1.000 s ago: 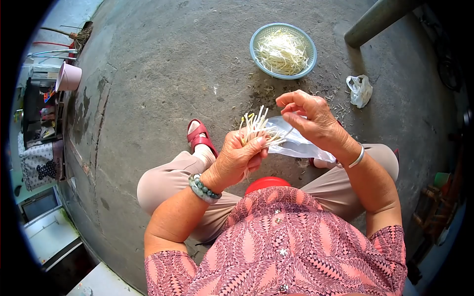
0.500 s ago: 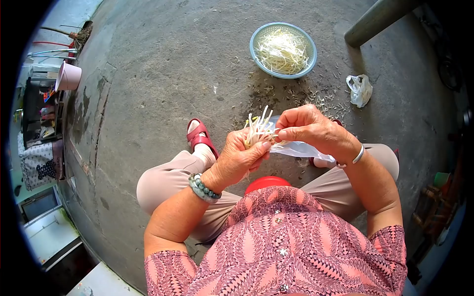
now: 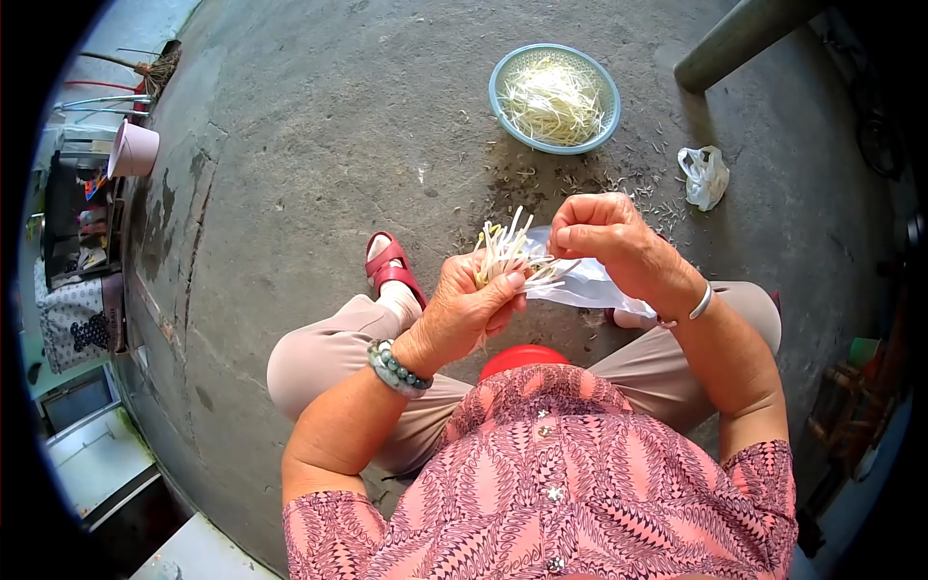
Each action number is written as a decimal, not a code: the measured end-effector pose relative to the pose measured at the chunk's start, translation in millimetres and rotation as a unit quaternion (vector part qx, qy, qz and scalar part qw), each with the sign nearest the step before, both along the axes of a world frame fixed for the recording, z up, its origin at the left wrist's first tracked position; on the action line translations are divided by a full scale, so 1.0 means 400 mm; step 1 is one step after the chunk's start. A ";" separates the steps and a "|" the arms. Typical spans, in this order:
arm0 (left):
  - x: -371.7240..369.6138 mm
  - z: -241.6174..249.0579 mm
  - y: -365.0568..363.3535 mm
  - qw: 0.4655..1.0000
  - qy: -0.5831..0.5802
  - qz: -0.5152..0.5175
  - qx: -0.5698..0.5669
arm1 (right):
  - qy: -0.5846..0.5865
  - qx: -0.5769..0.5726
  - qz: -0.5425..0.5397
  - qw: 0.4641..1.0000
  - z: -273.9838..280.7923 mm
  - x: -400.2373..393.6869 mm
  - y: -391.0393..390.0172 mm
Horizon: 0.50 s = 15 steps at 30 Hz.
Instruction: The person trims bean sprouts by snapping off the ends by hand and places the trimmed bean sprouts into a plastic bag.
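My left hand [image 3: 472,302] is closed around a bunch of white bean sprouts [image 3: 509,253], whose stems and a few yellow heads fan out above the thumb. To the right of the bunch, a little apart from its stem ends, my right hand [image 3: 623,246] has its thumb and forefinger pressed together. Whatever may be in that pinch is too small to make out. Beneath both hands lies a thin whitish plastic bag [image 3: 585,285], partly hidden by the right hand. Ahead on the floor, a blue-grey plastic colander [image 3: 497,108] holds a heap of bean sprouts.
Small scraps [image 3: 662,209] litter the damp concrete in front of me. A crumpled white plastic bag [image 3: 705,178] lies to the right, below a thick post [image 3: 739,43]. At far left stands a pink bucket [image 3: 135,150]. A red seat [image 3: 522,358] shows between my legs.
My right hand has drawn slightly up and right, away from the sprouts it was touching. More stem ends now show beside my left hand, which stays in place.
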<state>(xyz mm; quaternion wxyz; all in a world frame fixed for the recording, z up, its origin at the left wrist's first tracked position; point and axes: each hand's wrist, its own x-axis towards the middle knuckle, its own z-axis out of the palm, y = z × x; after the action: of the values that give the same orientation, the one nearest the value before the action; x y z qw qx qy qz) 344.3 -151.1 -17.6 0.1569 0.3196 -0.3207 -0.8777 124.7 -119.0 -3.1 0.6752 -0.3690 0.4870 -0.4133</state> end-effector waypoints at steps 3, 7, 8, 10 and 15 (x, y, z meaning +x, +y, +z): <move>0.000 0.002 0.000 1.000 -0.005 0.005 0.000 | 0.043 0.007 -0.024 0.999 -0.006 -0.006 -0.001; 0.000 0.002 0.000 1.000 -0.003 0.005 0.001 | -0.005 0.017 -0.020 1.000 0.005 -0.014 -0.003; 0.000 0.003 -0.001 1.000 -0.002 0.005 0.001 | -0.014 0.009 -0.026 1.000 0.020 -0.003 0.001; -0.002 0.003 -0.002 1.000 -0.002 0.005 -0.001 | -0.011 0.000 0.000 1.000 0.030 0.000 0.003; -0.003 0.000 0.001 1.000 -0.024 -0.008 -0.014 | 0.050 -0.027 0.098 0.994 0.014 -0.008 0.004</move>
<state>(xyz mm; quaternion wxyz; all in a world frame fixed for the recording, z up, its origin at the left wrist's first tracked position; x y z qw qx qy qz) 343.1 -150.7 -17.8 0.1469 0.3357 -0.3392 -0.8664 121.5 -117.3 2.4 0.6772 -0.4532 0.4701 -0.3392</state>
